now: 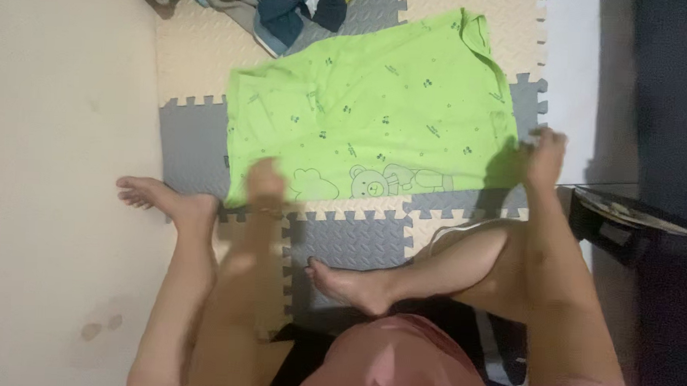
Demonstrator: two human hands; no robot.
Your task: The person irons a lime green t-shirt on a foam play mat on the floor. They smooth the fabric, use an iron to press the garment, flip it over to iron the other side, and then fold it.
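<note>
A bright green shirt [369,114] with small prints and a bear drawing lies spread flat on grey and cream foam floor mats [357,239]. My left hand [265,179] rests on the shirt's near left corner, blurred, fingers closed on the fabric edge. My right hand [544,154] pinches the shirt's near right corner at the mat's edge. My bare legs and feet are folded below the shirt.
A pile of grey, blue and dark clothes [266,6] lies at the far edge of the mats. A cream floor stretches to the left. A dark box with a plate-like thing [624,214] stands at the right.
</note>
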